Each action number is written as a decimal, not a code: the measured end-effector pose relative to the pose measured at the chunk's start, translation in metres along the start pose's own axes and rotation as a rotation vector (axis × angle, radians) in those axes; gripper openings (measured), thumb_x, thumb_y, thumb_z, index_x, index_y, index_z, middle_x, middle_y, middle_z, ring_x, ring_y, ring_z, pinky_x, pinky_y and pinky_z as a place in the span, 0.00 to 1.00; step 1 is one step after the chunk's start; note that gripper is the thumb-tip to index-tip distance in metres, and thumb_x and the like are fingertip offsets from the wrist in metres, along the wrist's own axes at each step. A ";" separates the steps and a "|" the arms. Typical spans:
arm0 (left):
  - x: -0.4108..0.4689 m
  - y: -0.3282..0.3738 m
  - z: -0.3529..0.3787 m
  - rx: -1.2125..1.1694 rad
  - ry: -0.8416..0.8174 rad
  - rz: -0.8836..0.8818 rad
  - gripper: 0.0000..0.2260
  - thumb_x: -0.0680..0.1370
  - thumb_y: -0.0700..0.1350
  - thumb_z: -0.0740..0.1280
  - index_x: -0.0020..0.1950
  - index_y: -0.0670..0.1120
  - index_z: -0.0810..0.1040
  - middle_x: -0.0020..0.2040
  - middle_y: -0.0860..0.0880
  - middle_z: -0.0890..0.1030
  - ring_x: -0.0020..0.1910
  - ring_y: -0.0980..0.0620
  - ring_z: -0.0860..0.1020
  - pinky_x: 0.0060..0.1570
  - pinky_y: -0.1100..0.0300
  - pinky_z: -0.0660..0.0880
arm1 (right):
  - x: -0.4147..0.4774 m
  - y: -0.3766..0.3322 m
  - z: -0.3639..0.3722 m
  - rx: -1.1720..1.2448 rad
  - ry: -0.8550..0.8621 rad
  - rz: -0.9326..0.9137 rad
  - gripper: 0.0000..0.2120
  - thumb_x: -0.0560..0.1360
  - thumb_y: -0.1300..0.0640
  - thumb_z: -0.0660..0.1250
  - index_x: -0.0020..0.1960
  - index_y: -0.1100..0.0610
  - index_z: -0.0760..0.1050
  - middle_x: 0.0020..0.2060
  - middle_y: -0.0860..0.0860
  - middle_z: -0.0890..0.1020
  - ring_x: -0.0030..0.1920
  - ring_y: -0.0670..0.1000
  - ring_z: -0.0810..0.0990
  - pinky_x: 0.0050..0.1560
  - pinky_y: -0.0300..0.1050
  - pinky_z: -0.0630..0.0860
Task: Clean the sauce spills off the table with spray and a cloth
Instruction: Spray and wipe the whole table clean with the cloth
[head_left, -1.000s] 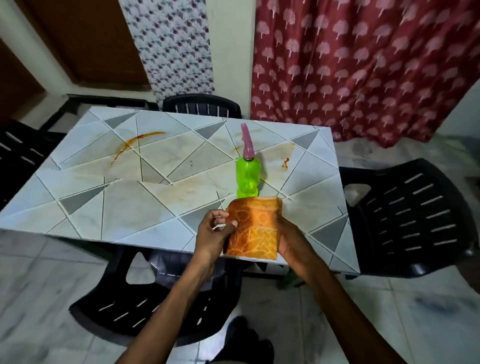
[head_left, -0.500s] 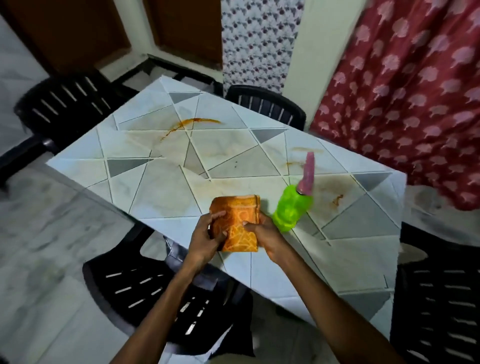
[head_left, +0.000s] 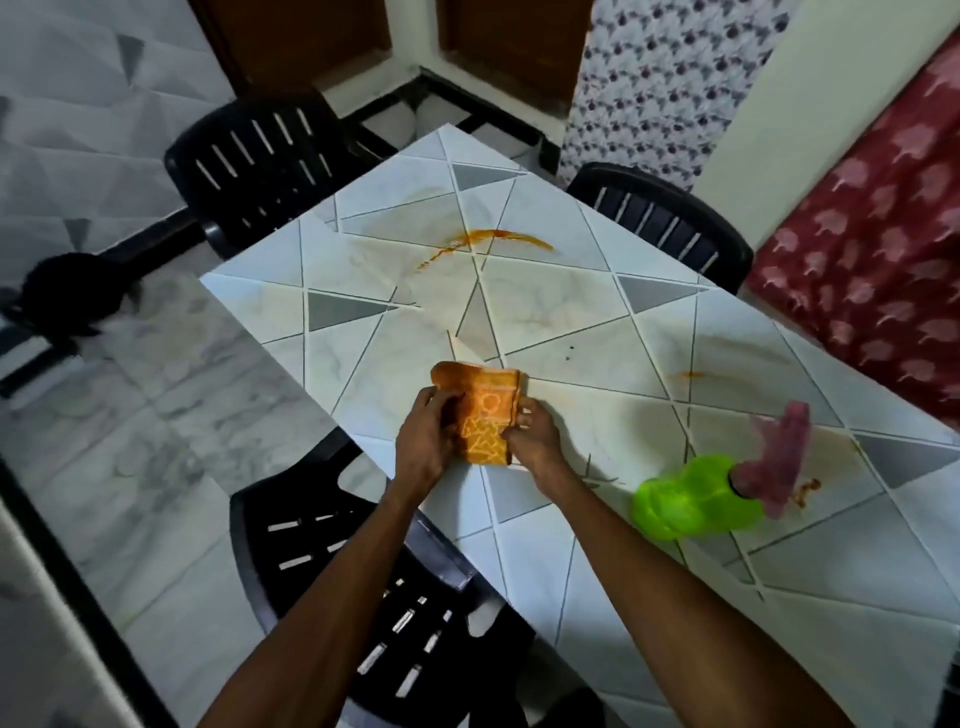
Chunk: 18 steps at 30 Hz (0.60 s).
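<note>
Orange patterned cloth (head_left: 485, 423) gripped at both edges: left hand (head_left: 422, 444) fingers curled, right hand (head_left: 537, 441) pinching; green spray bottle (head_left: 693, 501) nearby.

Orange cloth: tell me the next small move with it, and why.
Probably let go with the right hand and reach for the green spray bottle. It and the left hand both grip the folded orange cloth at the table's near edge; the bottle stands untouched to the right, and the long sauce streak and the red smear beside the bottle are not yet wiped.
</note>
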<state>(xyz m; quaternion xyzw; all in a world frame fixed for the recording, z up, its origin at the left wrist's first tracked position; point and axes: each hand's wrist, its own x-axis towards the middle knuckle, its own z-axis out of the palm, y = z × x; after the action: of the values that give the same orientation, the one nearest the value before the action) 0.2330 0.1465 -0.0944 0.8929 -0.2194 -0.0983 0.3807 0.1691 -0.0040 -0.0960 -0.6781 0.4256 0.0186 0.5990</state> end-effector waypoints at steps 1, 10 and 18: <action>0.004 -0.004 -0.002 0.008 0.008 -0.005 0.25 0.69 0.36 0.67 0.65 0.52 0.73 0.61 0.50 0.74 0.54 0.49 0.77 0.47 0.53 0.77 | 0.002 -0.002 0.001 0.028 -0.007 0.014 0.23 0.74 0.72 0.69 0.65 0.58 0.74 0.58 0.58 0.82 0.59 0.59 0.81 0.61 0.57 0.80; 0.014 -0.017 0.014 0.386 -0.006 -0.156 0.23 0.76 0.39 0.63 0.71 0.52 0.68 0.72 0.42 0.67 0.66 0.36 0.69 0.59 0.43 0.71 | -0.046 0.016 -0.036 0.187 0.029 0.017 0.15 0.80 0.61 0.67 0.65 0.53 0.69 0.53 0.58 0.83 0.43 0.52 0.84 0.42 0.46 0.79; -0.012 0.017 0.042 0.346 -0.016 0.224 0.18 0.74 0.36 0.69 0.63 0.44 0.77 0.61 0.39 0.77 0.57 0.36 0.78 0.54 0.48 0.77 | -0.098 0.007 -0.077 0.205 0.029 -0.087 0.14 0.80 0.62 0.67 0.64 0.54 0.71 0.49 0.56 0.85 0.41 0.50 0.84 0.38 0.42 0.77</action>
<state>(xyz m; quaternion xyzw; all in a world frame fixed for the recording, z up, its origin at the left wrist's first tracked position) 0.2021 0.1147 -0.1110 0.9141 -0.3339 -0.0232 0.2287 0.0654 -0.0130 -0.0276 -0.6311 0.4042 -0.0607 0.6593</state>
